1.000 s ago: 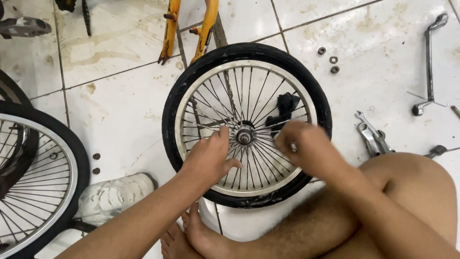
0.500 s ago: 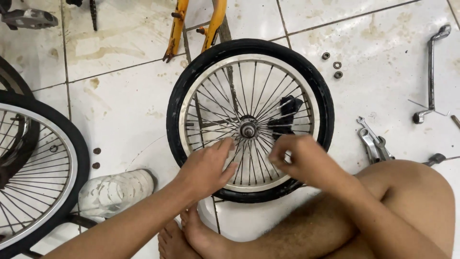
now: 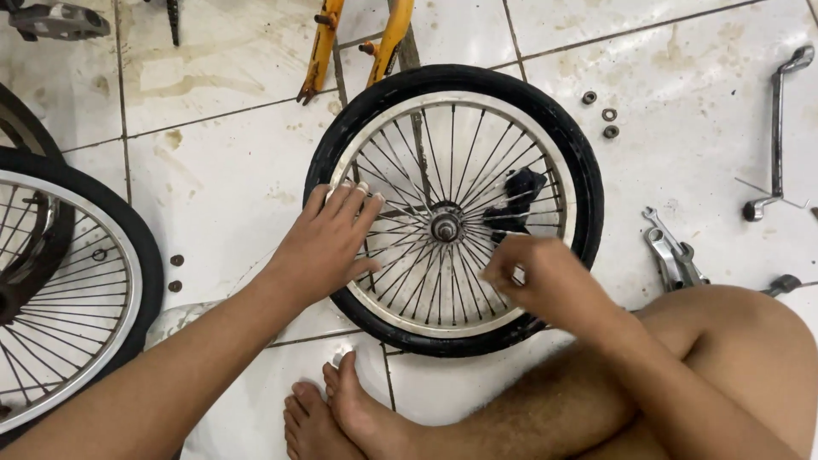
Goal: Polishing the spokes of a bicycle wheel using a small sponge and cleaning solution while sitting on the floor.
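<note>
Black tyre [image 3: 562, 145], silver rim [image 3: 368, 162], yellow frame [image 3: 322, 47], white tiles [image 3: 221, 170].

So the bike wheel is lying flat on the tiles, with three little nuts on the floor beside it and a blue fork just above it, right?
Not quite: the fork is yellow-orange, not blue, as the head view shows. The rest holds: the wheel lies flat on the tiled floor, with three small nuts on the floor to its upper right.
</note>
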